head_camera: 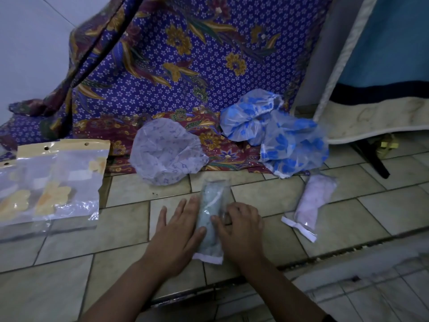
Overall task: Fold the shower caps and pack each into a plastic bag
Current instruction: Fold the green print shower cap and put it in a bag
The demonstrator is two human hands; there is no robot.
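Lower centre: left grip [178,228], fingers straight, braces the bagged cap [211,203]; right grip [241,228] curls onto it, probably flattening the pack.

Bagged green shower cap [210,219], lengthwise on tiles

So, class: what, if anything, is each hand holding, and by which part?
The right hand grips the bagged green cap at its right edge, mid-length; the left hand lies flat against its left side, gripping nothing.
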